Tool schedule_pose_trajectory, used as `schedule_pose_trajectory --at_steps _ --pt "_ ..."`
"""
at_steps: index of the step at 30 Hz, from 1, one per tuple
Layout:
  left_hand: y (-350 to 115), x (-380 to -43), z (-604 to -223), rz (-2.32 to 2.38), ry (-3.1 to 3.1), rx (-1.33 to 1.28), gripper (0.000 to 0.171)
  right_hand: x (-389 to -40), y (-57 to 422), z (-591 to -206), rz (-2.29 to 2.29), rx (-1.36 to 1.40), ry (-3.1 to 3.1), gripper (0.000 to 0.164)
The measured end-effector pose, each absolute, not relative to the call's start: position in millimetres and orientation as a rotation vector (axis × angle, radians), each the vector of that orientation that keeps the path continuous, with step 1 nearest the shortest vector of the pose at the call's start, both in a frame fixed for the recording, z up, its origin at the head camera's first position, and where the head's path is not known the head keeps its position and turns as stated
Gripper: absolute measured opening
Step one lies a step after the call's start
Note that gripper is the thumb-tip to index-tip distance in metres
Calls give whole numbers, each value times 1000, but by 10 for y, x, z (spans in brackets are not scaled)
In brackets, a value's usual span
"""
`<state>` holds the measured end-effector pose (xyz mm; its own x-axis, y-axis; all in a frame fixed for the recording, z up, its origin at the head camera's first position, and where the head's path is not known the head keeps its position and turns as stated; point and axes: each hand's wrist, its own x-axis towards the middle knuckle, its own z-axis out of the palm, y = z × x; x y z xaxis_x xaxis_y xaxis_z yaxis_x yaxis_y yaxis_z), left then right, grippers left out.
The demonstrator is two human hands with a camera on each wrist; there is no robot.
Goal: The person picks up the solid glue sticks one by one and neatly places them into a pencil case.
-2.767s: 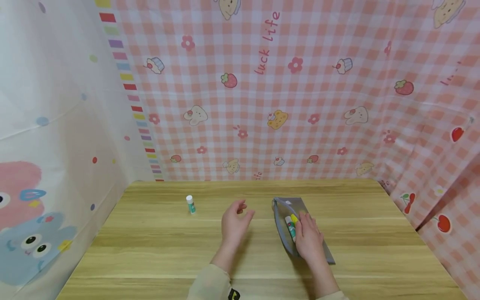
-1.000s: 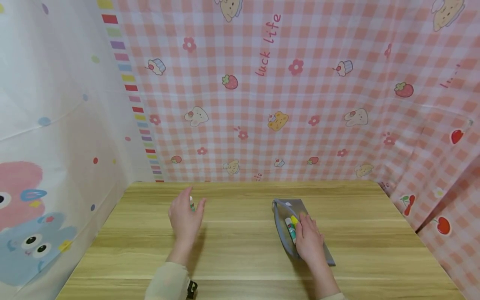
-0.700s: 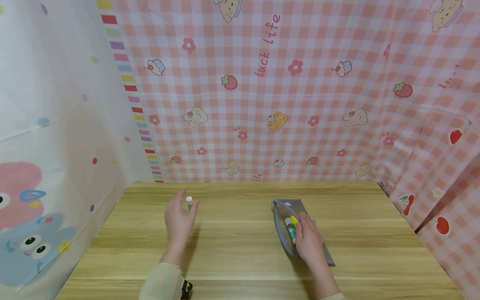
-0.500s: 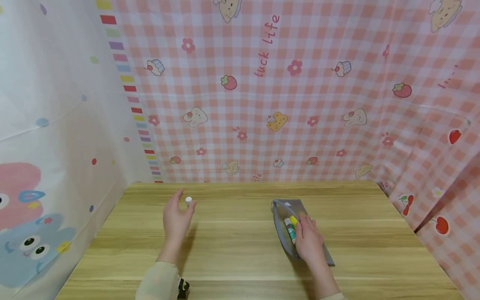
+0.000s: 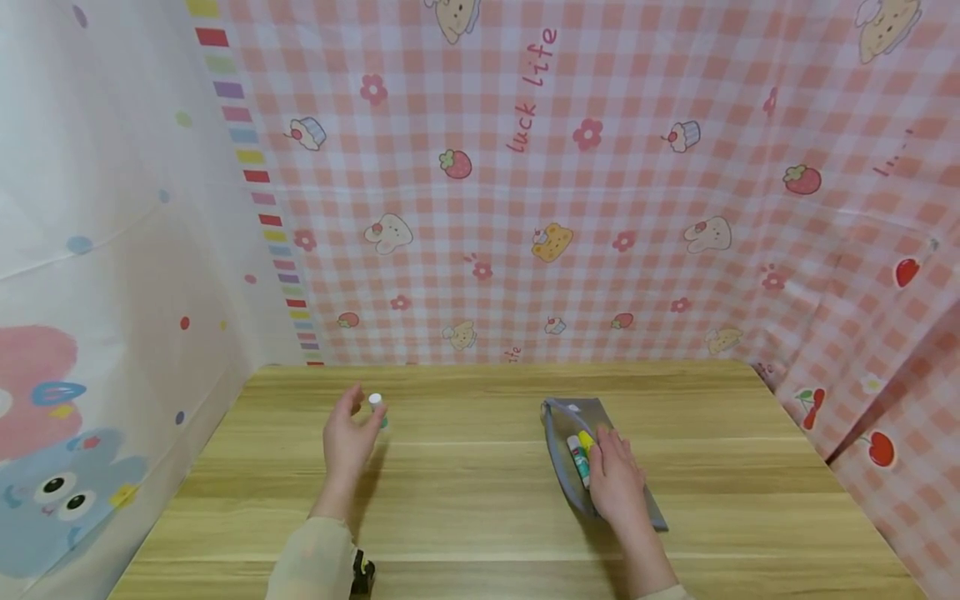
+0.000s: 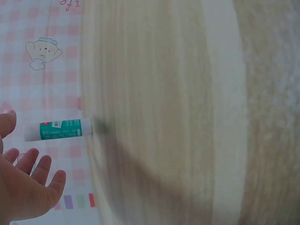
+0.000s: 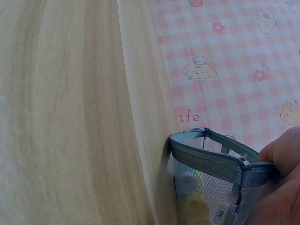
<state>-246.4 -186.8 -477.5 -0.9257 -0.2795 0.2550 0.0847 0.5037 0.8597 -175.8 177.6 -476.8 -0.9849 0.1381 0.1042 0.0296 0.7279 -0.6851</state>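
A white-capped glue stick (image 5: pixel 377 402) with a teal label stands upright at the table's left. My left hand (image 5: pixel 348 437) is beside it, thumb and fingers spread to either side. In the left wrist view a gap shows between the curved fingers of that hand (image 6: pixel 33 187) and the glue stick (image 6: pixel 61 130). My right hand (image 5: pixel 618 479) holds a grey mesh zip pouch (image 5: pixel 592 410), its mouth gaping. Up close, the thumb and fingers (image 7: pixel 281 157) pinch the pouch's zip rim (image 7: pixel 206 161) at one end. Inside lie another glue stick (image 5: pixel 579 462) and a yellow object (image 5: pixel 587 439).
Both hands are over a wood-grain table (image 5: pixel 465 517). A pink checked cloth (image 5: pixel 480 192) hangs behind its far edge, with a white printed cloth (image 5: pixel 150 250) at the left. Something black (image 5: pixel 363 575) sits at the left cuff.
My left hand has travelled left from mid-table to the standing glue stick, passing in front of it, then settling just left of it. The right hand and pouch have stayed put.
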Motion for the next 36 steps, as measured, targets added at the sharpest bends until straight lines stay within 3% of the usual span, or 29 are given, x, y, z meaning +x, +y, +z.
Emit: schedule_pose_trajectory --at_steps 14,36 --pt "-1870 -2569 -4907 -1487 -2356 236 54 -1755 1780 -4762 1103 -129 -2783 46" --pt "-1842 -2665 -5062 -1424 -2281 260 28 -1747 1784 -4757 1107 -126 -2779 46"
